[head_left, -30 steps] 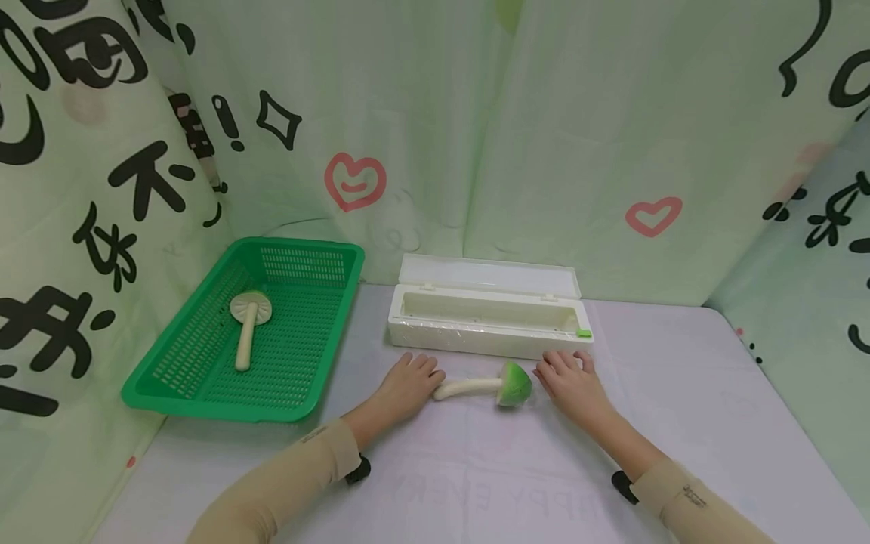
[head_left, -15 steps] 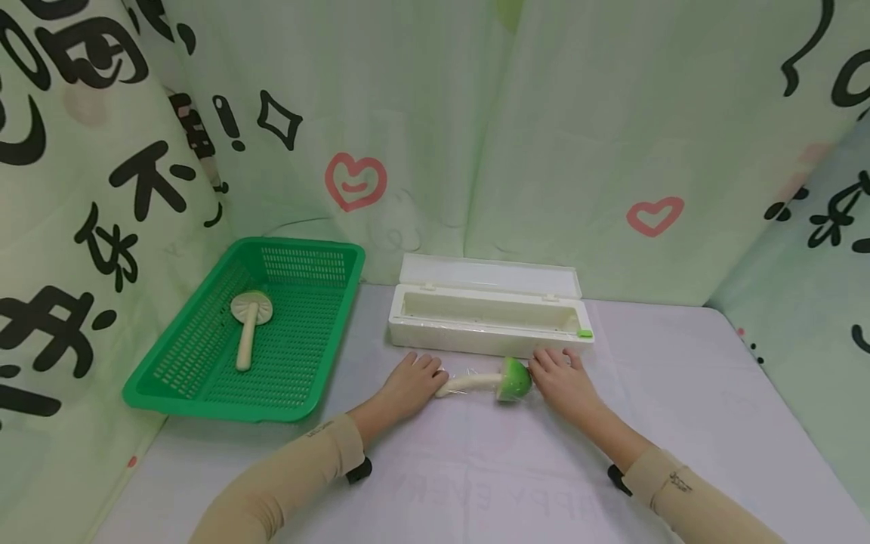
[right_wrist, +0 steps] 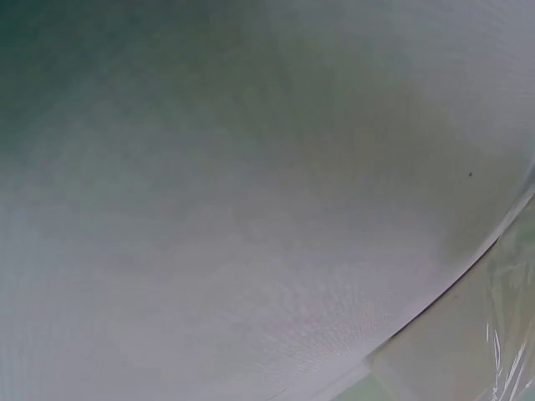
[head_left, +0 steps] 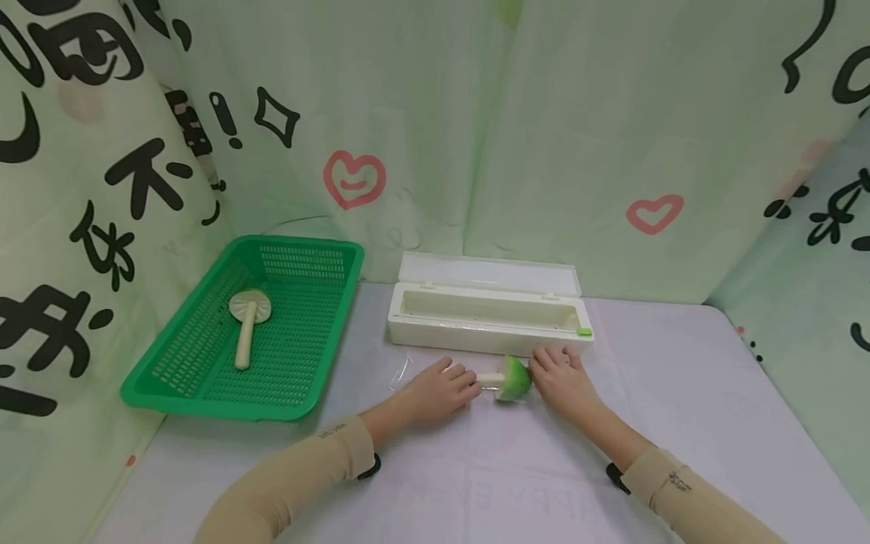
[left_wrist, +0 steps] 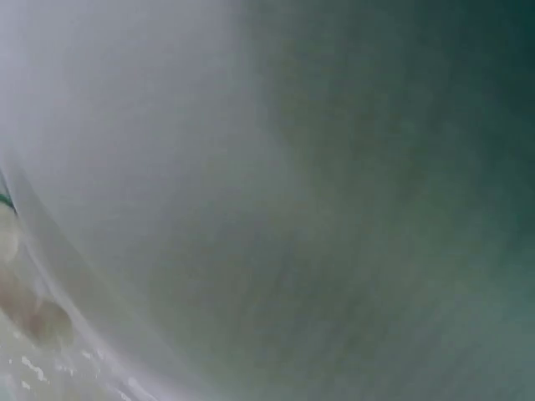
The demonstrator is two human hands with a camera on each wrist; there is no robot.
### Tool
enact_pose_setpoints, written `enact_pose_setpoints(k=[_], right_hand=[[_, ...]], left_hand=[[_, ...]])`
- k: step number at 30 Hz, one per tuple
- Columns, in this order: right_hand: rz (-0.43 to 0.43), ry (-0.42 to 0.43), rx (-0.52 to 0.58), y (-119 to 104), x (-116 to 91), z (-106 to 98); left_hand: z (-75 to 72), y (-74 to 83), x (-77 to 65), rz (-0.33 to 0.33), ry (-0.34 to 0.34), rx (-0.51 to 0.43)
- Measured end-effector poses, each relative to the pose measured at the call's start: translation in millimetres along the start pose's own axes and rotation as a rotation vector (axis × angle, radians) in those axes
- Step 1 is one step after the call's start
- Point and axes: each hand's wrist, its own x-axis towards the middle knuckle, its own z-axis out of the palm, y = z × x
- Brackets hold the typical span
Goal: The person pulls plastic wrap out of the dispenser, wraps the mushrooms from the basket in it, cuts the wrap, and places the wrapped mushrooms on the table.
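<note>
A mushroom with a green cap (head_left: 515,379) and a pale stem lies across the table in the head view, with clear cling film (head_left: 402,373) around it and out to the left. My left hand (head_left: 440,389) is over the stem, its fingers curled down and hiding the stem's end. Against the outer side of the cap rests my right hand (head_left: 560,381); whether it pinches film there is hidden. Just behind both hands stands a long white cling film box (head_left: 469,335), its lid raised and a green slider at its right end. Both wrist views are mostly blurred surface.
A green plastic basket (head_left: 323,347) sits at the left with another pale mushroom (head_left: 248,332) in it. Behind the table (head_left: 680,393) hangs a printed curtain (head_left: 544,151), which also closes in both sides.
My left hand has shifted right, from the stem's end onto the stem, and film now shows to its left. My right hand came left against the cap, then stayed there.
</note>
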Motion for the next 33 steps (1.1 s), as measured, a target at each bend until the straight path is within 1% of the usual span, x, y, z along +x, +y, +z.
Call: enact_pose_setpoints(k=[2, 5, 7, 9, 15, 20, 22, 24, 25, 27, 28, 29, 31, 33], right_hand=[[-0.007, 0.013, -0.002, 0.3, 0.2, 0.9], [-0.014, 0.028, 0.002, 0.9, 0.4, 2.2], [-0.017, 0.029, 0.004, 1.3, 0.0, 2.7], [-0.019, 0.023, 0.004, 1.5, -0.2, 2.8], [-0.015, -0.004, -0.002, 1.6, 0.0, 1.4], [0.005, -0.031, 0.008, 1.4, -0.2, -0.1], [0.022, -0.027, 0.012, 1.3, -0.3, -0.9], [0.055, 0.016, 0.028, 0.9, 0.0, -1.8], [0.070, 0.054, 0.042, 0.5, 0.4, -2.7], [0.084, 0.155, 0.073, -0.3, 1.4, -4.2], [0.077, 0.206, 0.090, -1.0, 1.9, -5.3], [0.056, 0.255, 0.110, -1.6, 2.4, -6.1], [-0.003, 0.309, 0.131, -3.3, 2.5, -7.4], [-0.061, 0.308, 0.138, -5.3, 1.7, -8.0]], left_hand=[[0.5, 4.0, 2.8, 0.006, -0.057, -0.001], [1.0, 7.7, 7.7, -0.036, -0.137, -0.008], [2.0, 9.2, 11.2, -0.062, -0.170, -0.012], [3.1, 10.7, 14.5, -0.075, -0.175, -0.011], [8.0, 15.2, 23.1, -0.103, -0.144, 0.006], [12.4, 16.5, 26.1, -0.121, -0.148, 0.026], [13.7, 16.4, 26.4, -0.123, -0.153, 0.034], [14.2, 16.2, 26.5, -0.122, -0.164, 0.032], [14.2, 16.2, 26.5, -0.121, -0.172, 0.033], [13.8, 16.1, 26.6, -0.119, -0.183, 0.033], [13.5, 16.2, 26.7, -0.119, -0.185, 0.034], [13.1, 16.3, 26.8, -0.120, -0.187, 0.034], [12.1, 16.2, 26.8, -0.124, -0.196, 0.026], [11.2, 16.0, 27.2, -0.133, -0.206, 0.008]])
